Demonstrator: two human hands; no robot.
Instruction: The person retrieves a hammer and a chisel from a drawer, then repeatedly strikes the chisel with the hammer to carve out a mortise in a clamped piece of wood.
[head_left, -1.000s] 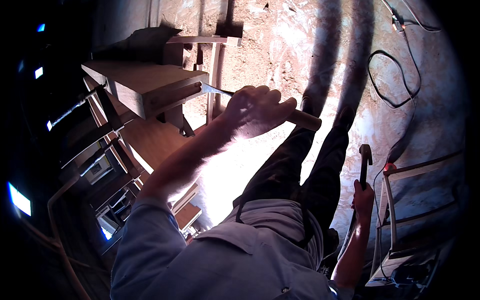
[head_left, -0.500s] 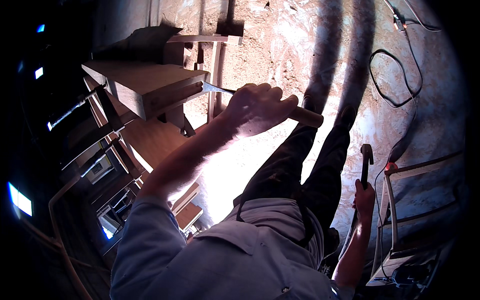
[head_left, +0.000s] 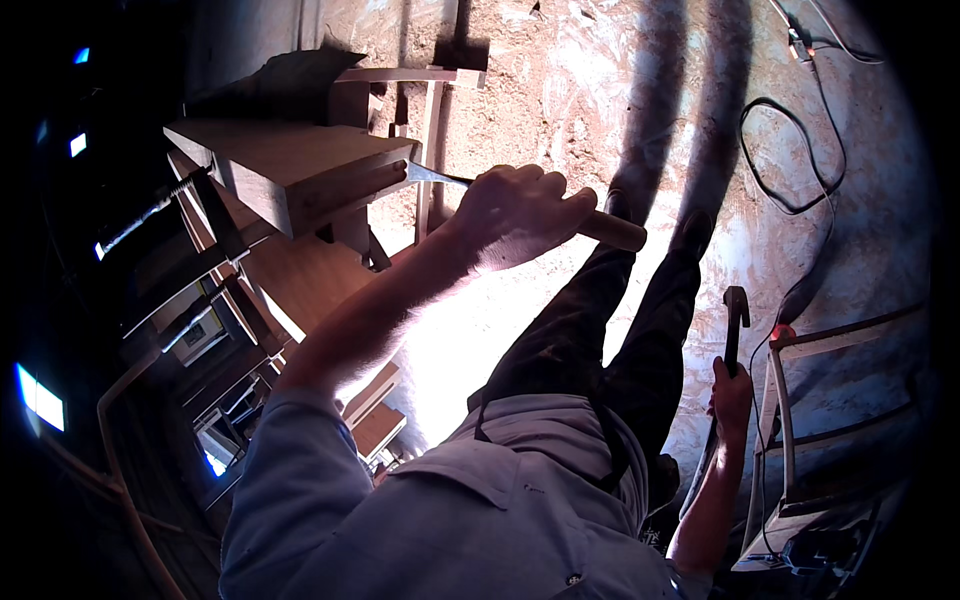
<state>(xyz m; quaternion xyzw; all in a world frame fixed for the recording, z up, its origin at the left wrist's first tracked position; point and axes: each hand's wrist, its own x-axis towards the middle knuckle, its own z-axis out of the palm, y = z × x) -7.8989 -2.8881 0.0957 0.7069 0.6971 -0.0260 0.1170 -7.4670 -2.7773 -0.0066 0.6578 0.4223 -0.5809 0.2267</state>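
Slight shift only since one second ago: right hand (head_left: 731, 392) and hammer (head_left: 733, 325) sit marginally higher in view; chisel still at the board.

Left hand (head_left: 522, 215): fingers curled closed round the chisel (head_left: 615, 231), wooden butt protruding past the grip, blade tip at the corner of the thick wooden board (head_left: 290, 155). Dark strip along the board's end face; cannot tell whether a recess.

Right hand: closed round the hammer handle, head up, held low and well apart from the chisel.

Containers: shirt (head_left: 480, 530) has a chest flap lying flat; whatever is under it is hidden.

Surroundings: clamp (head_left: 228, 225) beside the board; looped cable (head_left: 790, 213) on the floor (head_left: 560, 110); wooden frame (head_left: 850, 328) right of the hammer.
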